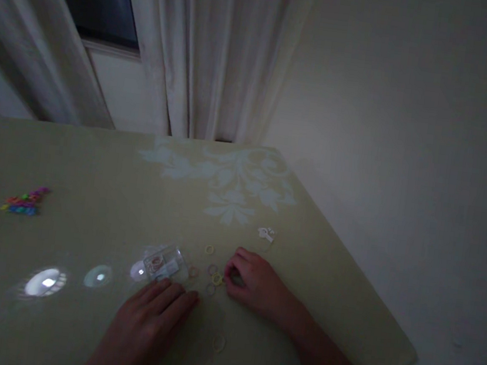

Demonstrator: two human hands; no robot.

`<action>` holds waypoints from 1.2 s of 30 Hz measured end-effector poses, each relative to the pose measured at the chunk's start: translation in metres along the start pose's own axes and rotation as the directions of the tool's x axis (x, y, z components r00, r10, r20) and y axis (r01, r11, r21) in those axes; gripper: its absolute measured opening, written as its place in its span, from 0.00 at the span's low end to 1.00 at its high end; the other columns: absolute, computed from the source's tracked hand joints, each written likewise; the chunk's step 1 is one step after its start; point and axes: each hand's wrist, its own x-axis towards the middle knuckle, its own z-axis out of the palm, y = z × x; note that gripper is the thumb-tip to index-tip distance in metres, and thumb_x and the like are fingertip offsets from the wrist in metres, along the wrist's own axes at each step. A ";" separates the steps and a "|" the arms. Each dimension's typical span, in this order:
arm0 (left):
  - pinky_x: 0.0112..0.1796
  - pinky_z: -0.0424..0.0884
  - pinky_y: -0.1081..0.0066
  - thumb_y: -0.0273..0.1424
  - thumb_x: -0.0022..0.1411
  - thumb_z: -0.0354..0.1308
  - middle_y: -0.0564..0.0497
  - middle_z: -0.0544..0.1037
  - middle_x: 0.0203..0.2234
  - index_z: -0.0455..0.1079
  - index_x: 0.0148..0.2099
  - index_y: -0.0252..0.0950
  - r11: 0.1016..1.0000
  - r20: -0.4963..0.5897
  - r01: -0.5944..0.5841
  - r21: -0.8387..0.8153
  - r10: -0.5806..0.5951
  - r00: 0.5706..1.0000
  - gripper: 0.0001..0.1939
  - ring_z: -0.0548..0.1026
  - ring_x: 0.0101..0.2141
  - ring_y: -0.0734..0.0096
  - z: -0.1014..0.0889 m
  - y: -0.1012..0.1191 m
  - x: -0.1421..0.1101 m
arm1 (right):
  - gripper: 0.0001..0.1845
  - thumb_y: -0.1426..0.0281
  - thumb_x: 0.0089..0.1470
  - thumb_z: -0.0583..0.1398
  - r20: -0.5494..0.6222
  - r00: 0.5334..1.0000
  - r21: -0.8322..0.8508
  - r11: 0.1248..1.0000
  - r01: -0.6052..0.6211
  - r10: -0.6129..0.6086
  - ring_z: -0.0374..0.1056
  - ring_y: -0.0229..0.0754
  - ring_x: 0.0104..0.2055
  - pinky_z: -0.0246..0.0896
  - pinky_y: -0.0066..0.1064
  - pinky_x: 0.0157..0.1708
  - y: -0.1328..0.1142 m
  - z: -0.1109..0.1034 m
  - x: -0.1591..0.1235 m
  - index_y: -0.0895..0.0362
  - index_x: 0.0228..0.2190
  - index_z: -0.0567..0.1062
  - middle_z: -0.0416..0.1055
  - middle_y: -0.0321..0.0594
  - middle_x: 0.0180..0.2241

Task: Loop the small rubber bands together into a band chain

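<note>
My right hand (255,282) is closed in a pinch, thumb and forefinger meeting at the edge of a small yellow ring (217,279). Around that ring lie a pinkish ring (212,269), a pale ring (210,290) and a light yellow ring (209,250). My left hand (153,316) rests on the table with its fingers stretched out, just in front of a clear plastic box (167,262). A reddish ring (156,262) and a whitish piece show inside the box. By the box's right side is an orange-pink ring (193,272). A speck of orange shows at a left fingertip.
Small white pieces (266,234) lie beyond my right hand. A pale ring (219,343) sits nearer to me. Far left is a pile of colourful small pieces (23,203). The table (94,170) ends at a slanting right edge; curtains (223,56) hang behind it.
</note>
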 end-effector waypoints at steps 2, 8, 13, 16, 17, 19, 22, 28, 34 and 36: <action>0.39 0.78 0.71 0.30 0.78 0.49 0.50 0.85 0.36 0.78 0.49 0.40 0.998 -0.004 0.048 -0.041 -0.049 0.999 0.15 0.83 0.35 0.67 0.002 0.002 -0.002 | 0.04 0.77 0.55 0.65 -0.017 1.000 0.075 0.997 0.008 -0.006 0.66 0.41 0.37 0.60 0.31 0.39 -0.004 0.002 -0.002 0.57 0.33 0.77 0.71 0.38 0.35; 0.46 0.76 0.74 0.28 0.78 0.49 0.48 0.84 0.48 0.75 0.61 0.46 0.962 0.042 0.138 -0.234 -0.132 0.990 0.18 0.82 0.46 0.69 -0.005 0.013 -0.009 | 0.03 0.70 0.57 0.66 0.093 0.996 0.684 0.727 -0.062 -0.003 0.61 0.35 0.30 0.55 0.26 0.28 -0.029 0.018 -0.009 0.56 0.34 0.78 0.68 0.33 0.31; 0.40 0.76 0.76 0.26 0.76 0.55 0.50 0.84 0.39 0.78 0.51 0.44 0.924 -0.010 0.128 -0.361 -0.141 0.990 0.12 0.82 0.39 0.72 -0.013 0.011 -0.003 | 0.07 0.65 0.58 0.69 0.137 0.991 0.686 0.722 -0.090 -0.006 0.58 0.35 0.28 0.52 0.26 0.27 -0.031 0.002 -0.013 0.55 0.35 0.81 0.67 0.32 0.30; 0.41 0.77 0.76 0.24 0.73 0.59 0.50 0.84 0.40 0.78 0.49 0.43 0.897 -0.036 0.173 -0.407 -0.205 0.978 0.10 0.82 0.40 0.71 -0.015 0.010 0.004 | 0.04 0.69 0.55 0.70 0.163 0.984 0.520 0.854 -0.028 -0.067 0.67 0.38 0.33 0.59 0.28 0.33 -0.026 -0.013 -0.018 0.54 0.35 0.83 0.72 0.34 0.33; 0.42 0.77 0.76 0.25 0.72 0.60 0.50 0.84 0.41 0.78 0.49 0.43 0.881 -0.035 0.211 -0.423 -0.248 0.968 0.09 0.83 0.41 0.71 -0.016 0.010 0.005 | 0.05 0.70 0.54 0.71 0.197 0.975 0.447 0.895 0.004 -0.102 0.69 0.39 0.35 0.61 0.28 0.35 -0.025 -0.015 -0.019 0.54 0.35 0.83 0.73 0.35 0.34; 0.41 0.77 0.76 0.26 0.70 0.61 0.51 0.84 0.41 0.78 0.45 0.43 0.839 -0.022 0.301 -0.453 -0.348 0.937 0.07 0.83 0.40 0.71 -0.018 0.012 0.008 | 0.06 0.72 0.53 0.71 0.276 0.950 0.303 0.951 0.058 -0.146 0.71 0.41 0.37 0.62 0.29 0.38 -0.024 -0.015 -0.023 0.53 0.36 0.82 0.75 0.35 0.35; 0.43 0.77 0.74 0.27 0.70 0.59 0.53 0.84 0.42 0.76 0.44 0.44 0.771 0.003 0.383 -0.509 -0.444 0.896 0.07 0.83 0.42 0.71 -0.020 0.013 0.010 | 0.06 0.75 0.54 0.68 0.339 0.931 0.165 0.983 0.085 -0.137 0.71 0.40 0.35 0.61 0.28 0.36 -0.027 -0.008 -0.026 0.53 0.35 0.81 0.76 0.35 0.34; 0.48 0.78 0.74 0.31 0.72 0.58 0.54 0.86 0.43 0.80 0.48 0.47 0.672 0.037 0.492 -0.553 -0.570 0.821 0.09 0.84 0.45 0.71 -0.019 0.008 0.009 | 0.05 0.71 0.53 0.68 0.348 0.926 0.072 0.989 0.131 -0.148 0.69 0.42 0.36 0.60 0.29 0.39 -0.029 -0.002 -0.026 0.55 0.32 0.77 0.74 0.36 0.33; 0.45 0.80 0.79 0.31 0.64 0.66 0.59 0.89 0.41 0.84 0.47 0.54 0.607 0.025 0.502 -0.616 -0.621 0.783 0.13 0.87 0.42 0.71 -0.020 0.006 0.010 | 0.07 0.74 0.53 0.68 0.221 0.959 0.317 0.943 0.099 -0.175 0.67 0.37 0.35 0.58 0.25 0.36 -0.032 -0.012 -0.022 0.56 0.34 0.77 0.70 0.32 0.33; 0.40 0.80 0.81 0.30 0.62 0.68 0.60 0.89 0.36 0.85 0.43 0.55 0.564 0.073 0.511 -0.648 -0.622 0.779 0.12 0.88 0.37 0.72 -0.021 0.006 0.013 | 0.05 0.74 0.54 0.68 0.124 0.981 0.397 0.914 0.090 -0.150 0.65 0.36 0.34 0.58 0.25 0.35 -0.035 -0.013 -0.022 0.56 0.34 0.77 0.69 0.32 0.32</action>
